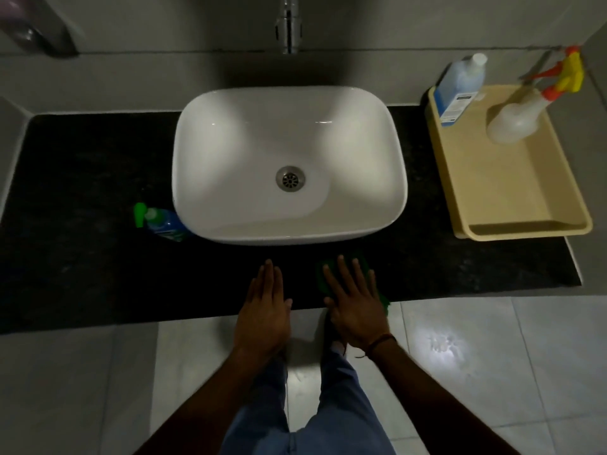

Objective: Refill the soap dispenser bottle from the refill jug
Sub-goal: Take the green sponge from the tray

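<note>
A soap dispenser bottle (162,223) with a green pump and blue body stands on the black counter, tucked against the left front of the white basin. The blue refill jug (460,88) with a white cap leans in the far corner of a beige tray at the right. My left hand (264,310) is flat, fingers straight, over the counter's front edge and holds nothing. Beside it, my right hand (356,307) lies flat with spread fingers on a green cloth (368,267).
The white basin (289,159) fills the counter's middle under a chrome tap (288,24). The beige tray (512,178) also holds a clear spray bottle (525,113) with an orange-yellow trigger. The black counter (82,241) ends just below my hands; tiled floor lies beyond.
</note>
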`<state>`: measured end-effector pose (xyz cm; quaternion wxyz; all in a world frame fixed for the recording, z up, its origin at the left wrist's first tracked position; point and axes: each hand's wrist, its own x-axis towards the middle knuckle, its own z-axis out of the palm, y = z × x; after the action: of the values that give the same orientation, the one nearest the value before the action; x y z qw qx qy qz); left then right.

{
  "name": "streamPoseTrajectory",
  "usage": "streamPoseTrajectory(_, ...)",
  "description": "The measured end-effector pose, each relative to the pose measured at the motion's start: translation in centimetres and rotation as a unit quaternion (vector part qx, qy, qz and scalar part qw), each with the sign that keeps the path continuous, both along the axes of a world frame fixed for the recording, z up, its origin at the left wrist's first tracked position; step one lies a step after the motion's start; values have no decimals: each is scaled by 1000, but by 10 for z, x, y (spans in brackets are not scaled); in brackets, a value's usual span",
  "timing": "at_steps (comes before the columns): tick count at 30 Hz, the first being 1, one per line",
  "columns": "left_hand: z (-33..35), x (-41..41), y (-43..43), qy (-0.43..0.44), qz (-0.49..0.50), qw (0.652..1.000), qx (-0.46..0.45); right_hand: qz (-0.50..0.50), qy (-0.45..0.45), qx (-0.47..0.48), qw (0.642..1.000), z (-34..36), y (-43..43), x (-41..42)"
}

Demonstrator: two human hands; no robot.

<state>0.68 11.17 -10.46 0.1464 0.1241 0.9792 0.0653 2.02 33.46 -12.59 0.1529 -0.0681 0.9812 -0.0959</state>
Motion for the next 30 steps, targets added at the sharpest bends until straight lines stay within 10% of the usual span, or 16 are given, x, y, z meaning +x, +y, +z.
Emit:
streamPoseTrajectory(15, -4, 22, -103, -5, 87, 996, 21, -33, 21, 0, 999, -2, -134, -22)
streamPoseTrajectory(21, -15, 36, -131, -7, 105, 994, 28, 127, 9, -16, 992, -8, -151, -20)
streamPoseTrajectory(26, -21, 47, -149, 2, 89, 995, 32, 12, 21, -10, 1000, 0, -188, -49)
streamPoseTrajectory(30, -23, 53, -147, -14, 101, 994, 33, 152, 26, -14, 988, -8, -194, -26)
